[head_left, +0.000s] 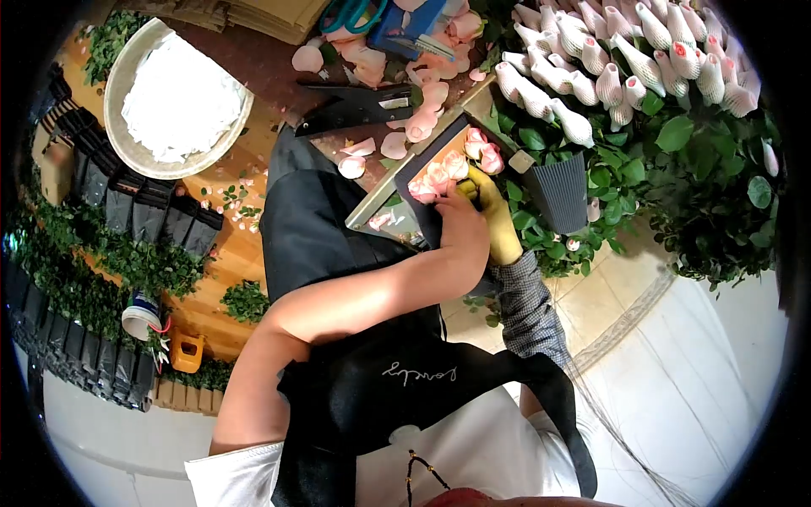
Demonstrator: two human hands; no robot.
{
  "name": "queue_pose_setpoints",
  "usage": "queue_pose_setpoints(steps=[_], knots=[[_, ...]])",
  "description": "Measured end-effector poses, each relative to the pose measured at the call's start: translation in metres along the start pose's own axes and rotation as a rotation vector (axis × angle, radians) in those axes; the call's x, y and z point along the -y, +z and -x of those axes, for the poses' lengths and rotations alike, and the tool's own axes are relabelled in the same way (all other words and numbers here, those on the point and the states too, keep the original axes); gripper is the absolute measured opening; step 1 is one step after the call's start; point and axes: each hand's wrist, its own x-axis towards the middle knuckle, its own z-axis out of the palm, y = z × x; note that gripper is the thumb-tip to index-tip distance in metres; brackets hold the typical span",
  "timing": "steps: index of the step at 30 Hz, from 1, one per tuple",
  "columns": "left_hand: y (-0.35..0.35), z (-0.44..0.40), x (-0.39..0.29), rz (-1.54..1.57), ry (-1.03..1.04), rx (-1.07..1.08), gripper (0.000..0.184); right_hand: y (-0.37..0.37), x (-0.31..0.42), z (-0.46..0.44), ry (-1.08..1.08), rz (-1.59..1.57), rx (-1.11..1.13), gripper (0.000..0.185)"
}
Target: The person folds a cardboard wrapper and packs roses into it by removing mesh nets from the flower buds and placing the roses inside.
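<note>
Several pale pink roses [437,180] lie in a row on brown card and dark backing, inside a slanted wooden frame [384,196]. My bare left hand [460,215] reaches across my body, and its fingertips close on a rose at the row's lower edge. Right beside it is my right hand [494,213] in a yellow glove, its fingers curled in close to the blooms; whatever they grip is hidden. More pink roses [485,152] rest at the frame's upper right corner. A dark ribbed sleeve of card [557,194] stands to the right of the gloved hand.
Roses in white net sleeves [608,72] are heaped on leafy stems at upper right. Loose petals [427,110], a black stapler-like tool [355,110] and blue scissors [353,15] lie beyond the frame. A round bin [118,101] with white material and dark-wrapped bundles [127,203] stand left.
</note>
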Motion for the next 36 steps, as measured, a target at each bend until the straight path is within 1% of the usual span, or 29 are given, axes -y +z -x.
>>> queue_pose_setpoints(steps=[1, 2, 3, 4, 5, 6, 8, 9, 11, 12, 14, 15, 16, 17, 18, 19, 20, 22, 23, 25, 26, 30, 31, 32, 34, 35, 36], knots=[[0.000, 0.003, -0.002, -0.068, -0.003, -0.030, 0.036, 0.003, 0.004, 0.004, -0.011, -0.062, -0.017, 0.048], [-0.009, 0.006, 0.003, -0.136, -0.009, -0.064, 0.039, 0.004, 0.006, 0.005, -0.010, -0.056, -0.019, 0.048], [-0.018, 0.006, 0.008, -0.130, -0.012, -0.069, 0.039, 0.004, 0.009, 0.005, 0.012, -0.063, -0.025, 0.045], [-0.029, 0.007, 0.012, -0.178, 0.075, -0.026, 0.042, 0.005, 0.011, 0.007, 0.035, -0.070, -0.031, 0.043], [-0.038, 0.009, 0.016, -0.227, 0.164, 0.020, 0.045, 0.022, -0.003, 0.008, 0.014, 0.156, -0.171, 0.041], [-0.031, 0.006, 0.014, -0.222, 0.167, 0.021, 0.045, 0.039, -0.016, 0.009, 0.026, 0.381, -0.316, 0.040], [-0.010, -0.001, 0.007, -0.127, 0.070, -0.156, 0.049, 0.021, -0.010, 0.011, -0.014, 0.260, -0.235, 0.042], [-0.011, 0.000, 0.006, -0.128, 0.074, -0.159, 0.049, 0.011, -0.006, 0.012, -0.038, 0.198, -0.196, 0.043], [-0.017, 0.000, 0.007, -0.079, 0.069, 0.055, 0.051, 0.003, -0.002, 0.015, -0.082, 0.099, -0.138, 0.045], [-0.013, -0.001, 0.005, -0.088, 0.069, 0.054, 0.051, 0.003, -0.001, 0.017, -0.099, 0.063, -0.119, 0.046], [-0.001, -0.009, -0.001, -0.002, 0.013, 0.029, 0.051, 0.008, -0.007, 0.028, -0.072, -0.060, -0.274, 0.043], [-0.007, -0.009, 0.002, -0.013, 0.011, 0.021, 0.051, -0.002, -0.015, 0.030, 0.085, -0.001, -0.294, 0.041], [-0.015, -0.006, 0.006, -0.050, 0.048, 0.070, 0.051, -0.004, -0.015, 0.028, 0.080, -0.009, -0.303, 0.041], [-0.020, -0.002, 0.008, -0.090, 0.092, 0.123, 0.051, -0.007, -0.015, 0.026, 0.026, 0.037, -0.270, 0.041], [-0.016, -0.004, 0.009, -0.099, 0.106, 0.111, 0.052, -0.010, -0.014, 0.026, -0.025, 0.081, -0.241, 0.041], [-0.007, -0.006, 0.007, -0.126, 0.087, 0.051, 0.051, -0.004, 0.000, 0.026, -0.204, 0.395, -0.318, 0.041], [0.001, -0.009, 0.007, -0.155, 0.062, -0.010, 0.051, -0.005, 0.002, 0.022, -0.182, 0.470, -0.261, 0.039], [0.001, -0.009, 0.014, -0.186, 0.095, -0.009, 0.047, 0.005, 0.010, 0.014, -0.229, 0.904, -0.395, 0.033], [-0.001, -0.011, 0.015, -0.159, 0.102, 0.020, 0.046, 0.004, 0.001, 0.010, -0.226, 0.882, -0.416, 0.033], [-0.015, -0.006, 0.018, -0.114, 0.143, 0.057, 0.043, 0.000, -0.018, -0.001, -0.509, 0.894, -0.600, 0.025], [-0.013, -0.005, 0.018, -0.064, 0.112, 0.002, 0.042, -0.004, -0.021, -0.014, -0.369, 1.002, -0.498, 0.021], [-0.015, -0.004, 0.030, -0.072, 0.170, -0.001, 0.038, -0.015, -0.028, -0.010, -0.513, 0.902, -0.546, 0.023], [-0.017, -0.006, 0.033, -0.053, 0.188, -0.010, 0.037, -0.018, -0.030, -0.010, -0.437, 0.884, -0.486, 0.026], [-0.019, -0.010, 0.036, -0.089, 0.200, -0.005, 0.037, -0.019, -0.037, -0.009, -0.429, 0.855, -0.512, 0.026], [-0.029, -0.016, 0.046, -0.008, 0.281, 0.124, 0.038, -0.017, -0.046, -0.006, -0.500, 0.932, -0.475, 0.032], [-0.038, -0.013, 0.052, 0.068, 0.316, 0.090, 0.038, -0.018, -0.046, -0.006, -0.660, 0.843, -0.577, 0.038], [-0.056, -0.010, 0.058, 0.106, 0.366, 0.142, 0.040, -0.016, -0.049, -0.009, -0.658, 0.821, -0.601, 0.038]])
